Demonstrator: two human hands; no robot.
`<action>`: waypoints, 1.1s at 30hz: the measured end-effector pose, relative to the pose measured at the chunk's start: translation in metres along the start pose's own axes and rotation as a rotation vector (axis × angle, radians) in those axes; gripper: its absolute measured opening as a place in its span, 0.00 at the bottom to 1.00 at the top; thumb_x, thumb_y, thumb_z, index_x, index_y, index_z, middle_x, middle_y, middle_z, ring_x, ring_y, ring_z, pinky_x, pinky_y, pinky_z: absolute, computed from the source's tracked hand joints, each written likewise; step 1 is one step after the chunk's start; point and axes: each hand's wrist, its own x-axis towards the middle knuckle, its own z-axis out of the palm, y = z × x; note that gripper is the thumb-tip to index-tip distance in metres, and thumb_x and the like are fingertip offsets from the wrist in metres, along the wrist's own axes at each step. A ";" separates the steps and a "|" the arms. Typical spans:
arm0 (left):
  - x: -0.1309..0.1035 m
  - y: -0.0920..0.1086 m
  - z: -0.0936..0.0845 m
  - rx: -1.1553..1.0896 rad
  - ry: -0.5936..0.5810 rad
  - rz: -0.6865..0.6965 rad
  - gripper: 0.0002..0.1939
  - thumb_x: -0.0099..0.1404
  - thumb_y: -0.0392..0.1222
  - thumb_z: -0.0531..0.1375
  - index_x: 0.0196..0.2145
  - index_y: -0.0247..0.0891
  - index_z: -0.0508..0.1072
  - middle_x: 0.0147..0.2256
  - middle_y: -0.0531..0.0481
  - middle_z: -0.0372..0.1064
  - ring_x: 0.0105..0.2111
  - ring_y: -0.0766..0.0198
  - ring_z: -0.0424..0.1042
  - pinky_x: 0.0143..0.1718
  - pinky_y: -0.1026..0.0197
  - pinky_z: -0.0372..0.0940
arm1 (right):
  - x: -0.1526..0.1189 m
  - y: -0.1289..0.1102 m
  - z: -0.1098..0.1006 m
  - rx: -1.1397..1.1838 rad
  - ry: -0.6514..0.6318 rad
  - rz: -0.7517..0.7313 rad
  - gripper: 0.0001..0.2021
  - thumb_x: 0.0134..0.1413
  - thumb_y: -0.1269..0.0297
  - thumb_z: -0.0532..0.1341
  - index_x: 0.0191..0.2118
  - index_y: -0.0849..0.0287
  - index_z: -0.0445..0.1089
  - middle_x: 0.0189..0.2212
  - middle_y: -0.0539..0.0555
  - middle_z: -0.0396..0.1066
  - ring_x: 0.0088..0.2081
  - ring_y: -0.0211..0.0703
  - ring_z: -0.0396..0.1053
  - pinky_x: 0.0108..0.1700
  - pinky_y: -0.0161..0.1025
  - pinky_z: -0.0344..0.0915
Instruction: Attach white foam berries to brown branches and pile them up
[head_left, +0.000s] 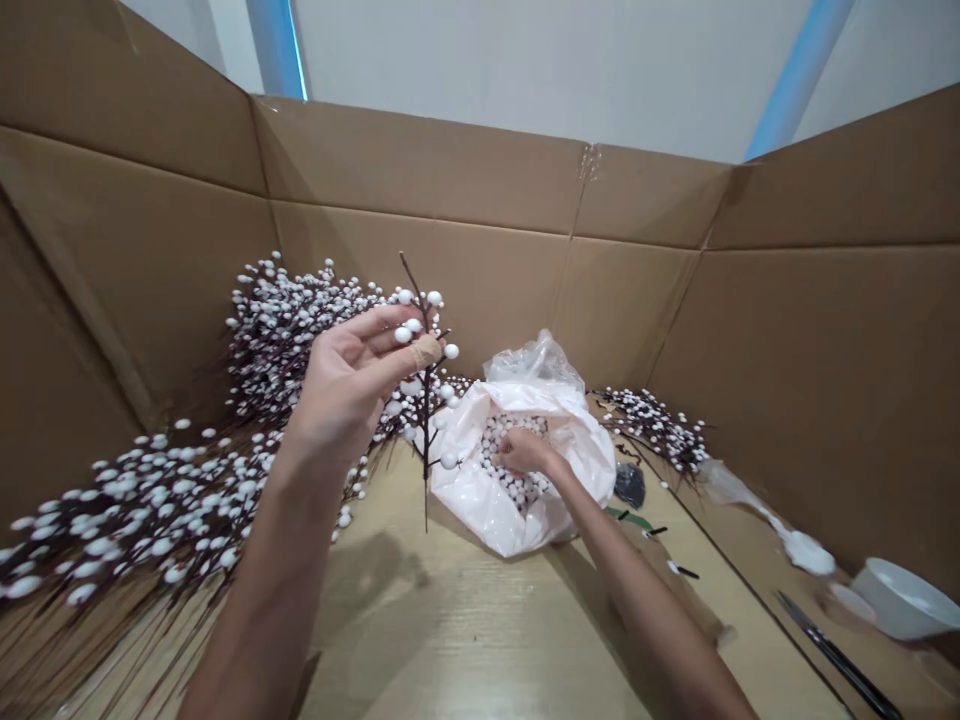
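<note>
Berry twig (pixel 427 420), one piece, up in the air over the tabletop (pixel 465 630), in the left hand (pixel 349 375). Left fingers pinch it around its upper half, thumb wrapped in tan tape (pixel 426 351); several white berries sit right by the fingertips. Long axis runs roughly 12 to 6, bare top leaning a touch toward 11, thin bare tail hanging free at 6.

Key relation: pale plastic bag (pixel 487 525), open, at about 4 to 5 o'clock from the left fingers, apart from them; the twig's lower part hangs just in front of the bag's 9 o'clock edge, contact unclear. Loose white berries (pixel 519 492) fill the bag. Right hand (pixel 525 450) is the nearer one, inside the bag mouth, fingers curled down at the berries; cannot tell whether they pinch one.

Stem piles: larger one (pixel 285 320) toward 10 from the left fingers, smaller one (pixel 656 425) near 3 from the right hand.
</note>
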 end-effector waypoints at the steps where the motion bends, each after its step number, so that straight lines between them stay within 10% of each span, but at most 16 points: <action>1: -0.001 0.000 0.001 0.010 -0.004 0.004 0.10 0.44 0.30 0.68 0.28 0.37 0.76 0.28 0.52 0.73 0.26 0.69 0.71 0.28 0.70 0.67 | 0.004 0.003 0.006 -0.008 -0.003 0.021 0.12 0.50 0.72 0.61 0.18 0.62 0.64 0.14 0.46 0.61 0.19 0.33 0.60 0.24 0.32 0.57; 9: -0.004 -0.001 0.007 0.017 0.036 -0.039 0.10 0.45 0.30 0.68 0.27 0.37 0.76 0.27 0.49 0.72 0.35 0.58 0.74 0.31 0.65 0.69 | 0.015 0.012 0.023 0.026 0.002 0.003 0.07 0.57 0.64 0.60 0.36 0.64 0.68 0.32 0.50 0.69 0.31 0.36 0.68 0.33 0.37 0.67; 17: -0.005 -0.004 0.008 0.034 -0.009 -0.030 0.10 0.45 0.31 0.68 0.27 0.38 0.76 0.27 0.50 0.72 0.34 0.60 0.74 0.33 0.65 0.69 | 0.017 0.017 0.026 0.208 0.050 -0.120 0.05 0.47 0.78 0.63 0.27 0.65 0.67 0.25 0.47 0.67 0.27 0.33 0.63 0.31 0.33 0.62; 33: -0.007 -0.004 0.010 0.043 -0.039 -0.033 0.10 0.44 0.31 0.68 0.27 0.38 0.75 0.26 0.52 0.71 0.27 0.65 0.71 0.29 0.66 0.67 | -0.058 -0.027 -0.060 1.045 0.050 -0.500 0.13 0.47 0.55 0.65 0.31 0.61 0.73 0.26 0.53 0.70 0.29 0.37 0.68 0.37 0.38 0.67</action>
